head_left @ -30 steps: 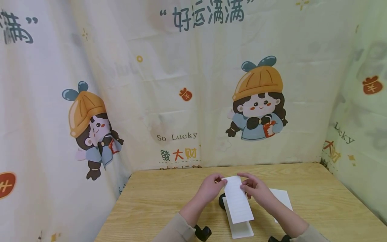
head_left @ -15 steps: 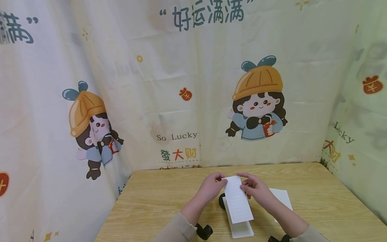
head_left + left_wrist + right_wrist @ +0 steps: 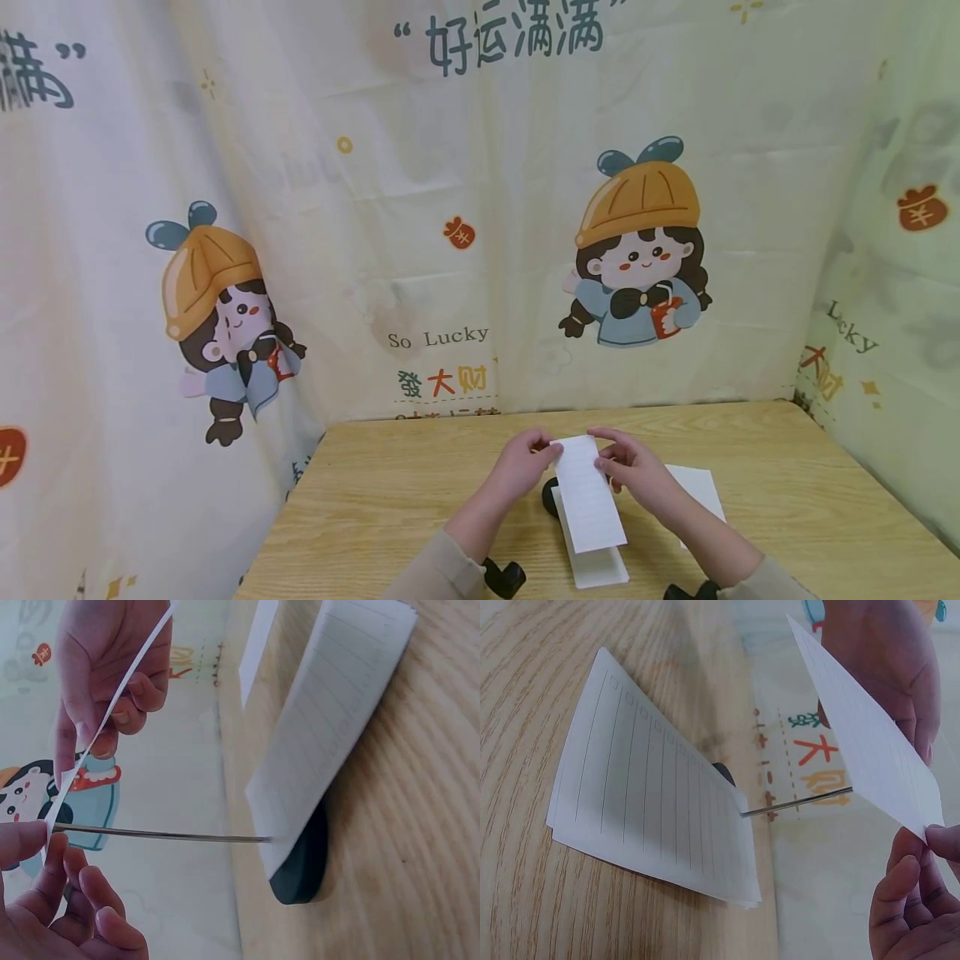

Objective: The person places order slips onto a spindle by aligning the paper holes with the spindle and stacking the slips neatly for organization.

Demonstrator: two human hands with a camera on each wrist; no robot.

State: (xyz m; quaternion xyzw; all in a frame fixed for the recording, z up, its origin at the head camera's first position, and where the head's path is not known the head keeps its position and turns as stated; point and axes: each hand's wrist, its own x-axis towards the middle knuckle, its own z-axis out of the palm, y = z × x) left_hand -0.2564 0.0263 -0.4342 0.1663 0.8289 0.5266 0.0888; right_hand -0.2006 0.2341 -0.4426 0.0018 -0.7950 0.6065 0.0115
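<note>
A narrow white sheet of lined note paper (image 3: 591, 504) is held up above the table. My left hand (image 3: 521, 461) pinches its far left corner between thumb and fingers. On the opposite side my right hand (image 3: 637, 477) pinches the edge, thumb on top. Below stands a paper spike with a thin metal rod (image 3: 165, 835) and a black round base (image 3: 304, 866). Several lined sheets (image 3: 649, 784) lie stacked on the base, with the rod rising through them near one end. The rod's upper end meets the underside of the held sheet; whether it pierces it, I cannot tell.
Another white paper (image 3: 699, 490) lies on the wooden table (image 3: 390, 483), partly behind my right forearm. Black wrist devices (image 3: 504, 578) sit at both sleeves. A printed curtain (image 3: 420, 275) hangs behind the table and along both sides.
</note>
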